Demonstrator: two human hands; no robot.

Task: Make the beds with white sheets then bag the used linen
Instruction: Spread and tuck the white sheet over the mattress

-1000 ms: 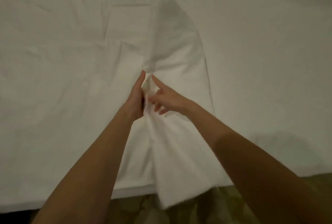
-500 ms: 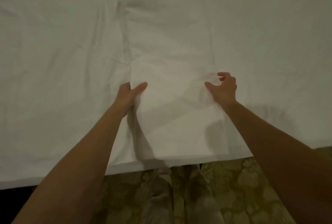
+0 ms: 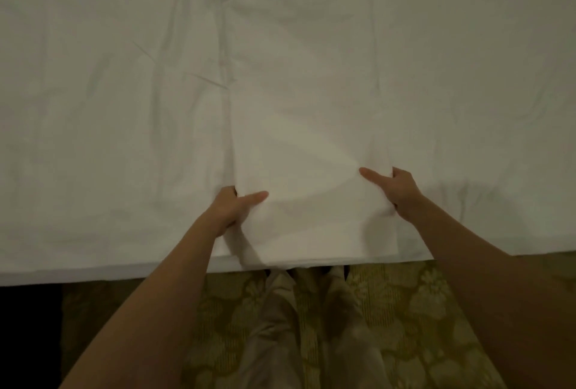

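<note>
A folded white sheet [image 3: 308, 189] lies as a long strip on the white-covered bed [image 3: 93, 139], its near end reaching the bed's front edge. My left hand [image 3: 232, 207] grips the strip's left edge, thumb on top and fingers tucked under the cloth. On the opposite edge, my right hand [image 3: 396, 189] holds the fabric the same way, thumb stretched across the top. The strip is flat between the two hands.
The bed's front edge [image 3: 93, 273] runs across the lower part of the view. Below it is patterned green-gold carpet [image 3: 405, 310], with my trouser legs [image 3: 280, 326] in the middle. A dark gap [image 3: 28, 326] shows at lower left.
A second ago both hands pinched the bunched sheet together at its middle. They have moved apart to its two edges, spreading the strip flat, and the view has dropped toward the bed's edge.
</note>
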